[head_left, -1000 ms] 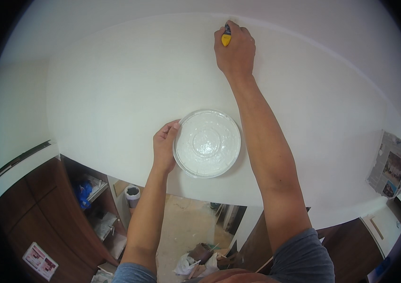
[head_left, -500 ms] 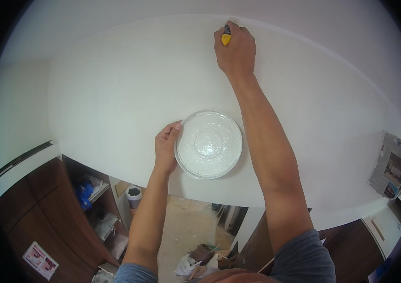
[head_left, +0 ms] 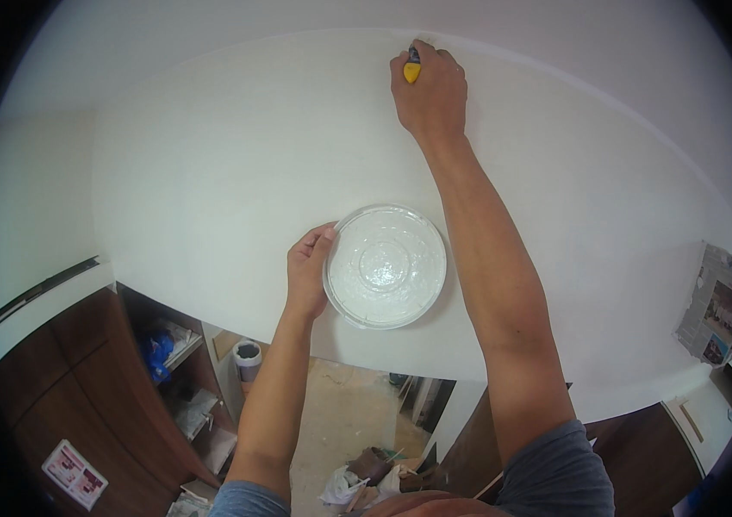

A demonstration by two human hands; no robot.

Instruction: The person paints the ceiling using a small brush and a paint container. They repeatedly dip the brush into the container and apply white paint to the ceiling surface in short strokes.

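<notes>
My left hand [head_left: 308, 269] pinches the left rim of a round white lid [head_left: 400, 297], its face coated with wet white paint. High up, my right hand [head_left: 435, 90] is closed round a yellow and black handle [head_left: 412, 71]. The working end of that tool is hidden behind my fingers, so its kind cannot be told. My right fist is close to the line where the white wall [head_left: 228, 155] meets the ceiling [head_left: 297, 13]. Between my arms, the lid hangs in front of the wall with its coated side toward me.
Something wrapped in newspaper [head_left: 715, 306] sticks out at the right. Brown cabinet doors [head_left: 81, 388] and open shelves [head_left: 180, 345] with a blue bag are at lower left. A bucket [head_left: 247, 358] and bagged debris [head_left: 344, 484] stand below, on the floor [head_left: 340, 405].
The lid and my left hand appear slightly further right and lower, along with a small shift of the whole view. My right hand stays by the ceiling line with the handle.
</notes>
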